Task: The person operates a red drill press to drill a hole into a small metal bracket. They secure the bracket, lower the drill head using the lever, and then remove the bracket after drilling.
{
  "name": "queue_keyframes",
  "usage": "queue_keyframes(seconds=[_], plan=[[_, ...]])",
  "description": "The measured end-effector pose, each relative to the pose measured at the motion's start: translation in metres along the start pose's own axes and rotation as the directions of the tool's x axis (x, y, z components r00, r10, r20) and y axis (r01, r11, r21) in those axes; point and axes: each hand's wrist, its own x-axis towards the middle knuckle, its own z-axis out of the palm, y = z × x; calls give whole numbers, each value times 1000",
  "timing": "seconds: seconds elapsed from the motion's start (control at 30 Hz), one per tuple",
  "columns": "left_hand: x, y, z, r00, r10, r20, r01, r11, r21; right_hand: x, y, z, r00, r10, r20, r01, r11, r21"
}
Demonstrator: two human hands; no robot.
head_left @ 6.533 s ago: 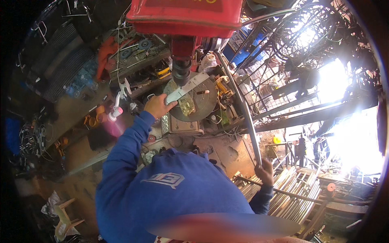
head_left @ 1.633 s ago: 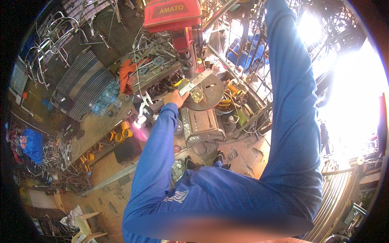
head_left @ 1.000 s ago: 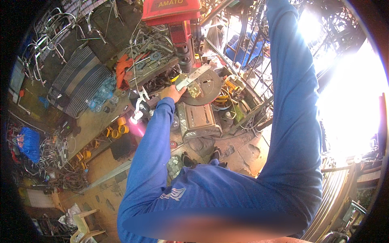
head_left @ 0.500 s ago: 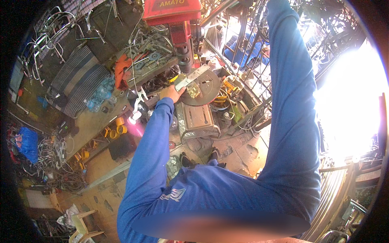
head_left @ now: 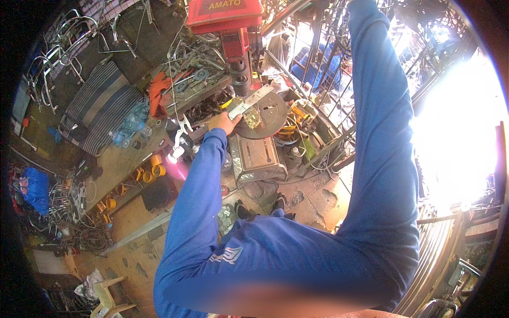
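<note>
A red drill press [head_left: 225, 18] stands in front of me, its dark chuck [head_left: 240, 79] pointing down over a round metal table [head_left: 277, 117]. Across that table lies a flat, pale metal bar [head_left: 258, 97], slanting up to the right beneath the chuck. My left hand [head_left: 225, 124] is closed on the bar's near left end. Beside the bar sits a small heap of gold-coloured material [head_left: 253, 118], perhaps shavings. My right arm [head_left: 383, 122] reaches up along the right side to the top edge, and its hand is out of view.
Below the round table is the press's slotted base [head_left: 259, 153]. A lit lamp [head_left: 175, 155] glows left of my forearm. Yellow tools [head_left: 303, 112] crowd a shelf at right. A wooden bench [head_left: 119, 169] with plastic bottles [head_left: 130, 124] runs along the left; a pale chair [head_left: 108, 297] stands lower left.
</note>
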Motion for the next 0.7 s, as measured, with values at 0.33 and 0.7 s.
queue_keyframes(seconds=[0.33,0.7], plan=[[6,-4,-13,990,15,143,-6,998,-60,-9,-3,5,995,-62,-72,61,998,-16],[20,-20,-11,956,59,286,-25,992,-121,-9,3,-1,1000,-28,-1,28,998,52]])
